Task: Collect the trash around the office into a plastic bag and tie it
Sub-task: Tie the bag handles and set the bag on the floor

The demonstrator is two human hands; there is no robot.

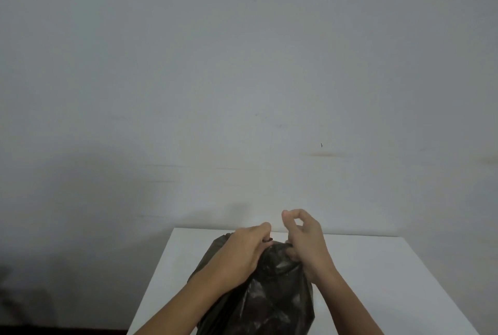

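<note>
A dark, glossy plastic bag [269, 297] stands bulging on a white table [377, 275]. Both hands are at its gathered top. My left hand [242, 251] comes in from the lower left and pinches a strip of the bag's mouth between thumb and fingers. My right hand [304, 243] is on the right side of the gathered neck; its lower fingers are tucked into the plastic, while its thumb and forefinger curl into a ring above the bag. What is inside the bag is hidden.
A plain grey-white wall [242, 78] fills the view behind the table. The table's far edge runs just beyond my hands. A dark shadowed area lies at the lower left, off the table's left edge.
</note>
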